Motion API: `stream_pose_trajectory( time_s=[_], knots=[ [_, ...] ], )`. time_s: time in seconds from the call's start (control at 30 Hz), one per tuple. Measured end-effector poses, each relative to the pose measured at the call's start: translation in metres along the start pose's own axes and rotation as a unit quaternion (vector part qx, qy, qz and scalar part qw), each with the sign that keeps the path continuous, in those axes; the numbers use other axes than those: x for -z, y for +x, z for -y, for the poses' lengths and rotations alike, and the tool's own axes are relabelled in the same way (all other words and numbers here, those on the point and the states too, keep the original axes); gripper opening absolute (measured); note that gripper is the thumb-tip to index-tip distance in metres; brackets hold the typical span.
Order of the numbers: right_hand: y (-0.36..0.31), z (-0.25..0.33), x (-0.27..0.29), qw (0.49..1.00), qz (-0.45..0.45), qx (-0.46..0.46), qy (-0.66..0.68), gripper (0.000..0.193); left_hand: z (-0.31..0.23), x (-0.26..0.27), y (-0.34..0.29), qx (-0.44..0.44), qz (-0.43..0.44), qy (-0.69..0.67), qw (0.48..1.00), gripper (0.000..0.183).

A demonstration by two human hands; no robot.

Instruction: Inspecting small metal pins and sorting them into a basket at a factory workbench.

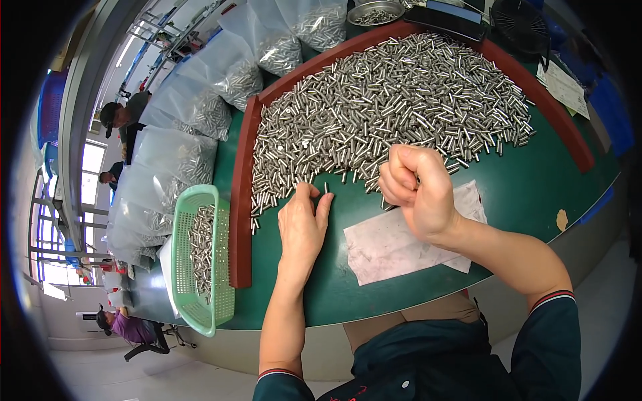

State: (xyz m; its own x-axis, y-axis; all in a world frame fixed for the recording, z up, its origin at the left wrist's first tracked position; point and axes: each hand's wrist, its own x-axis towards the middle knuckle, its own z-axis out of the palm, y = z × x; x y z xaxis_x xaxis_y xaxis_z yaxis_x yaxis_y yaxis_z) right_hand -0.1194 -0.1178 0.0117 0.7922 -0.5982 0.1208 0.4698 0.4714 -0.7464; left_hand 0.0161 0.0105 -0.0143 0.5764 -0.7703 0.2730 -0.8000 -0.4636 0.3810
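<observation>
Metal pins heaped on the table look light, stiff, kinda slippery, so I'd pinch mid-length; left hand fingers narrowly parted, right hand curled, can't tell if it's holding any.

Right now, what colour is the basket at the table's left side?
The basket is light green; it shows best in the head view.

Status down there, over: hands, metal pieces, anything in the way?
Left fingers parted beside heaped metal pins; right fingers curled shut; cloth nearby, seemingly not blocking.
</observation>
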Motion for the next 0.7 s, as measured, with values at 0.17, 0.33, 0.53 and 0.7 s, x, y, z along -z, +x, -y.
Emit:
stream_pose_trajectory(
  time_s=[0.17,0.33,0.53,0.7],
  knots=[
    [0.000,-0.002,0.000,1.000,0.002,-0.006,-0.002,0.035,-0.002,0.002,0.004,0.033,0.012,-0.007,0.999,0.015],
    [-0.001,-0.004,-0.004,1.000,0.010,-0.009,-0.009,0.035,0.005,-0.001,0.008,-0.002,-0.038,-0.040,0.998,0.011],
    [-0.011,-0.006,-0.003,0.998,0.043,-0.043,0.008,0.034,-0.032,0.010,-0.027,0.013,0.135,-0.232,0.963,0.010],
    [-0.016,-0.020,-0.002,0.997,0.041,-0.066,-0.003,0.032,-0.033,0.009,-0.025,0.028,0.158,-0.203,0.966,0.010]
  ],
)
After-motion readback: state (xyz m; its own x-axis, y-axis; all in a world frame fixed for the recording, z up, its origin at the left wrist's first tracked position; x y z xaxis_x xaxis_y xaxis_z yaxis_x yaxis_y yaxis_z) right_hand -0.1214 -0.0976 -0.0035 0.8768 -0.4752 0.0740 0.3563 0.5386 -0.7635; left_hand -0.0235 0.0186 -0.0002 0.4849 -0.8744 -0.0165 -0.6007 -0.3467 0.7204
